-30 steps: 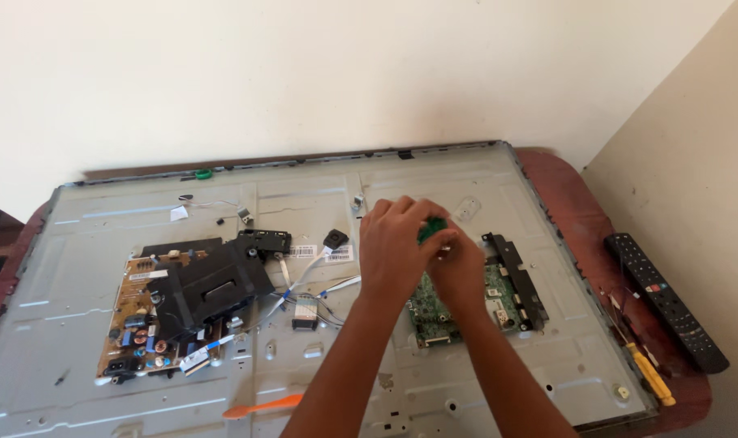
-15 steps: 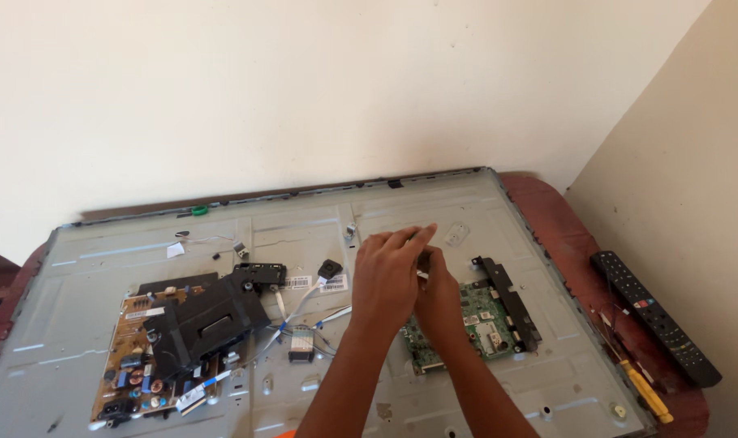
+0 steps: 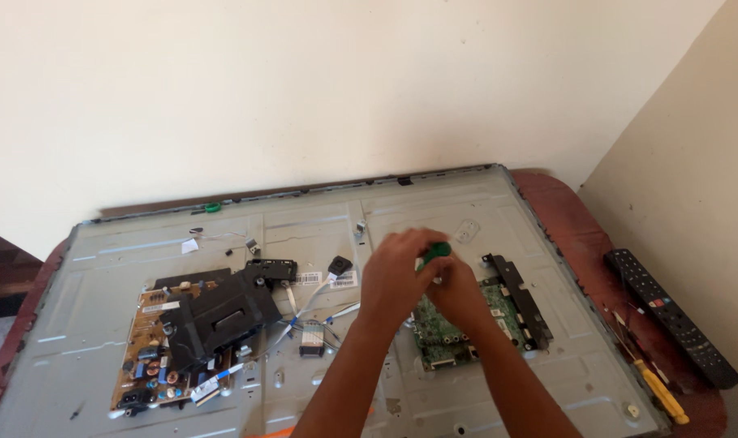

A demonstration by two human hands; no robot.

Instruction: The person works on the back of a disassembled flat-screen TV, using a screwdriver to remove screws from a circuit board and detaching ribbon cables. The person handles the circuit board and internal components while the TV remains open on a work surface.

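Cream walls meet in a corner behind a reddish-brown bench [image 3: 563,212], on which a flat-panel television lies face down, its back cover already off and its grey metal chassis [image 3: 434,203] bare. 2 bare hands work above the green main board [image 3: 499,320] at the chassis's right of centre. The left hand [image 3: 395,277] is curled shut around a green-handled screwdriver [image 3: 438,250], only the handle's top showing above the fingers. The right hand [image 3: 458,294] sits just below and against it, fingers bunched down over the board's upper left edge; whether it pinches a screw or steadies the shaft cannot be told, as the tool's tip is hidden.

As a judgement, the job is well advanced but unfinished: the main board rests in its place with its black connector bracket [image 3: 519,300] alongside, and the tan power board [image 3: 154,357] at the left also sits on the chassis, partly under a black plastic shield [image 3: 223,312]. White flat ribbon cables [image 3: 304,304] and thin wires lie loose between the 2 boards, some ends seemingly unplugged.

On the bench's right strip, well apart from the hands, lie a black remote control [image 3: 669,316] and a yellow-handled screwdriver [image 3: 661,393]. A small green object [image 3: 212,208] rests at the chassis's far edge.
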